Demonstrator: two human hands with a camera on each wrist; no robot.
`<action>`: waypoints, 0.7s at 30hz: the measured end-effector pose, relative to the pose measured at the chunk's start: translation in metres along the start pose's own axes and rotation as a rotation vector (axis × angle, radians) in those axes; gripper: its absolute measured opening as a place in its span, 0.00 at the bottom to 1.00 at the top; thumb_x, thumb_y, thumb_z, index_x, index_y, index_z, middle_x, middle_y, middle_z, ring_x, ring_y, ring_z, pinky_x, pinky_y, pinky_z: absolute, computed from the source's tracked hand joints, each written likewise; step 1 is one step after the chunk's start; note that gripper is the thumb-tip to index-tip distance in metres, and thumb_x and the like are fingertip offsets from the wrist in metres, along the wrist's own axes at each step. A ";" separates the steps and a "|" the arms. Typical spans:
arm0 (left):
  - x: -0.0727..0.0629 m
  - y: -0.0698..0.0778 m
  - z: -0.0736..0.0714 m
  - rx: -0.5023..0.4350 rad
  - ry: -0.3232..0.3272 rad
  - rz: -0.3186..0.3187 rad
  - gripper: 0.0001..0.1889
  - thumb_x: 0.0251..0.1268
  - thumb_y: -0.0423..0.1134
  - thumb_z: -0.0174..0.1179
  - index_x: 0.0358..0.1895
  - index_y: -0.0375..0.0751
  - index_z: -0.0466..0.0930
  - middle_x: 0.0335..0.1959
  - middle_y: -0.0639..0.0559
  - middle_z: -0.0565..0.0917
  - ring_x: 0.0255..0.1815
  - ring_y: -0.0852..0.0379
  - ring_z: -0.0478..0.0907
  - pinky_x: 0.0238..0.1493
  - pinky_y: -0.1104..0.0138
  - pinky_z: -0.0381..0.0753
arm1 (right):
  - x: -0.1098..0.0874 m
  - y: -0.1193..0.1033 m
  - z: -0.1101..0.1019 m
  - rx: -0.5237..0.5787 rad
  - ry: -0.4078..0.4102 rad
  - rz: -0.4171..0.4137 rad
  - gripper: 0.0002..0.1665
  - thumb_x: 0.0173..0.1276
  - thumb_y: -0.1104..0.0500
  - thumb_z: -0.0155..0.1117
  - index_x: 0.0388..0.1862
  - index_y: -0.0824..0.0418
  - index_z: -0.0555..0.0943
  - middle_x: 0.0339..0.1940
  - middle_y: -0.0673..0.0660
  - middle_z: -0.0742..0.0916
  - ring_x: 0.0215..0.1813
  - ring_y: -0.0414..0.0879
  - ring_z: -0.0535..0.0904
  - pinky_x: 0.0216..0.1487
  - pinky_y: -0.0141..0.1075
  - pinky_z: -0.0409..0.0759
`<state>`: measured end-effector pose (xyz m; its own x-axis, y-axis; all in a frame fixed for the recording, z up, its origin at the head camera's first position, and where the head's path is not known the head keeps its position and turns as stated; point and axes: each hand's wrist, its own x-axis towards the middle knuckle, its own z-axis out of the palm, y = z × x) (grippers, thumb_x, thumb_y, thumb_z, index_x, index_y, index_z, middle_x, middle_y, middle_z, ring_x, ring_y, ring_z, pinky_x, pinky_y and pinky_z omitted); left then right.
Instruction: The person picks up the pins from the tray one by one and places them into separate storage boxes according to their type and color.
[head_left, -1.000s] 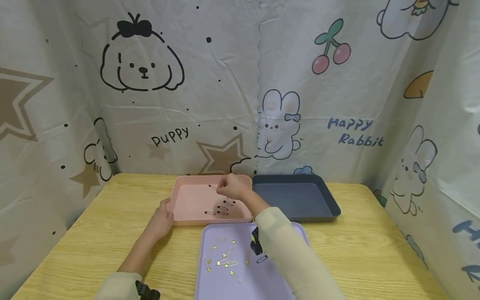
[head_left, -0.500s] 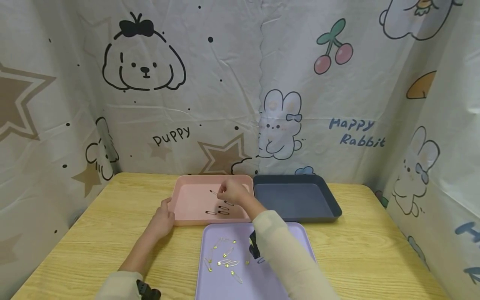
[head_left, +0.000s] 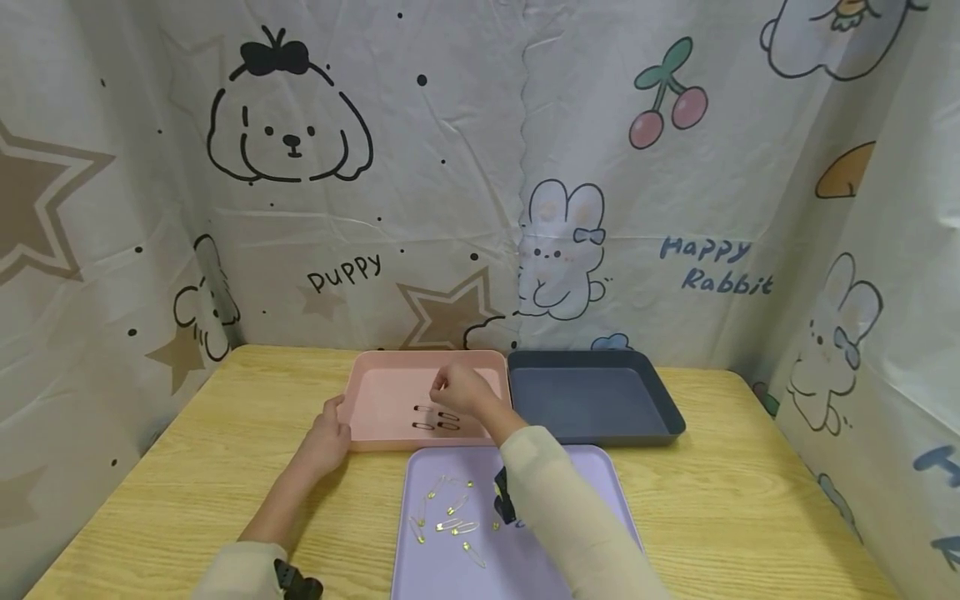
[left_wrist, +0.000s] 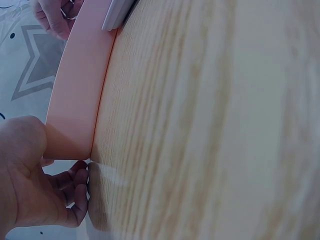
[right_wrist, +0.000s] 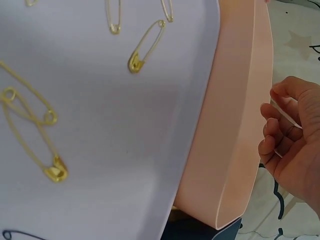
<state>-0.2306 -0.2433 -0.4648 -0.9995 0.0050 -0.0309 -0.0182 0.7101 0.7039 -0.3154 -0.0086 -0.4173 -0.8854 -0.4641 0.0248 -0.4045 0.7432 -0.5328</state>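
Note:
My left hand (head_left: pixel 326 439) grips the left end of the pink tray (head_left: pixel 352 417), thumb at the rim and fingers curled low beside its wall in the left wrist view. My right hand (head_left: pixel 463 390) is over the pink tray, thumb and forefinger close together, with no pin showing between them; in the right wrist view its fingers (right_wrist: pixel 272 127) are loosely curled. Just below its fingertips lies a black safety pin (head_left: pixel 422 408). Several more black safety pins (head_left: pixel 448 426) lie in short rows there, and the hand may hide others.
A lavender tray (head_left: pixel 525 575) in front holds several gold safety pins (head_left: pixel 465 528), scattered, and a dark pin (right_wrist: pixel 22 232), partly in view. The dark blue tray (head_left: pixel 585 400) adjoins the pink one on the right. A printed curtain (head_left: pixel 450 208) encloses the wooden table (head_left: pixel 750 500).
The black safety pin at my right fingertips has come down and toward me onto the pink tray, and the fingers have come off it. My left hand has stayed on the tray.

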 end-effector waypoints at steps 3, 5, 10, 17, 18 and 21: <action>0.000 0.001 0.000 0.006 0.002 -0.008 0.29 0.67 0.31 0.33 0.69 0.25 0.41 0.29 0.44 0.66 0.17 0.59 0.61 0.24 0.65 0.66 | -0.001 0.002 0.000 -0.016 0.004 0.000 0.05 0.59 0.59 0.60 0.29 0.59 0.82 0.28 0.50 0.82 0.25 0.39 0.70 0.27 0.30 0.69; -0.001 0.001 0.000 0.006 0.001 -0.009 0.29 0.67 0.31 0.33 0.69 0.24 0.41 0.30 0.42 0.67 0.17 0.59 0.61 0.23 0.65 0.66 | -0.003 0.004 -0.001 -0.019 0.001 0.008 0.05 0.60 0.58 0.61 0.29 0.58 0.82 0.28 0.49 0.82 0.25 0.39 0.70 0.27 0.30 0.69; -0.001 0.000 0.001 0.011 0.003 -0.006 0.29 0.66 0.31 0.34 0.69 0.24 0.41 0.33 0.38 0.69 0.19 0.57 0.62 0.24 0.65 0.65 | -0.007 0.009 -0.007 -0.020 0.001 0.017 0.06 0.60 0.56 0.62 0.30 0.57 0.82 0.26 0.49 0.81 0.23 0.38 0.70 0.25 0.29 0.68; -0.001 0.000 0.000 0.006 0.007 -0.014 0.29 0.66 0.32 0.34 0.69 0.24 0.41 0.30 0.43 0.67 0.18 0.58 0.62 0.23 0.65 0.66 | -0.011 0.019 -0.013 0.027 0.013 -0.007 0.07 0.61 0.57 0.64 0.32 0.60 0.83 0.16 0.46 0.76 0.16 0.36 0.65 0.20 0.26 0.64; -0.001 0.000 0.001 0.006 0.008 -0.013 0.30 0.66 0.32 0.34 0.69 0.24 0.41 0.29 0.43 0.67 0.17 0.59 0.62 0.23 0.65 0.66 | -0.012 0.020 -0.014 0.037 0.013 -0.014 0.07 0.61 0.57 0.64 0.32 0.61 0.83 0.14 0.46 0.75 0.15 0.36 0.64 0.19 0.26 0.63; 0.000 0.001 0.001 0.007 0.005 -0.009 0.29 0.66 0.31 0.33 0.69 0.24 0.41 0.28 0.45 0.66 0.18 0.58 0.62 0.23 0.65 0.66 | -0.015 0.022 -0.015 0.045 0.013 -0.034 0.07 0.61 0.58 0.65 0.31 0.62 0.83 0.12 0.46 0.74 0.13 0.36 0.63 0.17 0.26 0.63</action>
<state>-0.2302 -0.2422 -0.4651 -0.9994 -0.0052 -0.0335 -0.0271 0.7151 0.6985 -0.3149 0.0220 -0.4165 -0.8742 -0.4825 0.0545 -0.4243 0.7045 -0.5688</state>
